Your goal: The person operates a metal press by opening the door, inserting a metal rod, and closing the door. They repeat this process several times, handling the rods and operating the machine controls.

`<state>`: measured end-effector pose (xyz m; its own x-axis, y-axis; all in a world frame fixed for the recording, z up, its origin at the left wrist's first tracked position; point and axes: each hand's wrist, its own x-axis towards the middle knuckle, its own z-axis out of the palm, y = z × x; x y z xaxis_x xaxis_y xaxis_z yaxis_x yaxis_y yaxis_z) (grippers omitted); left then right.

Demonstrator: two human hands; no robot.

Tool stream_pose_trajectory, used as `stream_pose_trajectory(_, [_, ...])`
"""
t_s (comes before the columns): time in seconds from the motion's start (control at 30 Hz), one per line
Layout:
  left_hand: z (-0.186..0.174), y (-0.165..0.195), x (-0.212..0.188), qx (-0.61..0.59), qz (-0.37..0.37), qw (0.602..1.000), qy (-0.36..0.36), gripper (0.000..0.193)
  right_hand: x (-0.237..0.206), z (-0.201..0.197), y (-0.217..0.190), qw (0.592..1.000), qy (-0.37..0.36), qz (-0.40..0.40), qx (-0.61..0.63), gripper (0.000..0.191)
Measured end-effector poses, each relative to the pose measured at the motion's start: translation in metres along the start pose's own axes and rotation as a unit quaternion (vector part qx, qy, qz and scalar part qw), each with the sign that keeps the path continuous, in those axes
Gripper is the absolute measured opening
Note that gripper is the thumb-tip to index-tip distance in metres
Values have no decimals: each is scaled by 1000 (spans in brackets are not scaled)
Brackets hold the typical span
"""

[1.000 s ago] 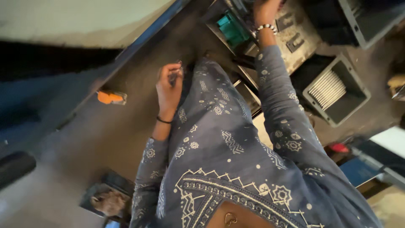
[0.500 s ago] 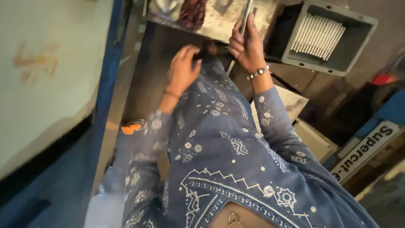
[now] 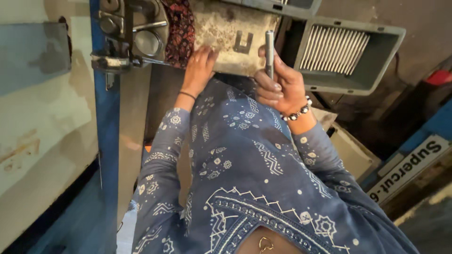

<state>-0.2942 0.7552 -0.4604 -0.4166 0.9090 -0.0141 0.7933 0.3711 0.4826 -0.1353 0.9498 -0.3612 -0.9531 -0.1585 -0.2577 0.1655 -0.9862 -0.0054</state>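
Right hand point(image 3: 278, 87) at 1 o'clock grips a grey metal rod point(image 3: 269, 52) upright, fingers wrapped shut, over the worn metal plate point(image 3: 226, 28), left hand point(image 3: 198, 67) at 11 o'clock flat on plate edge beside patterned cloth point(image 3: 180, 29), holding nothing.

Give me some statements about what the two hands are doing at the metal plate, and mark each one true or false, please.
1. The right hand holds a slim metal rod upright. True.
2. The left hand holds the rod too. False: it rests on the edge of the worn metal plate, apart from the rod.
3. A beaded bracelet is on the right wrist. True.
4. The grey tray of white fins lies to the left of the left hand. False: it lies to the right of the right hand.
5. The patterned dark red cloth lies beside the left hand. True.
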Motion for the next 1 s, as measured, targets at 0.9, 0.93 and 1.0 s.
stream_pose_trajectory(0.9, [-101,124,18,-373,107,774,501,31,1,150,-24,424,-16,-311,-851,37])
stream_pose_trajectory(0.93, [-105,125,20,-354,127,776,507,32,0,150,-25,440,-15,-305,-844,36])
stream_pose_trajectory(1.0, [-110,126,24,-319,169,777,517,33,-3,150,-27,489,-15,-285,-824,32])
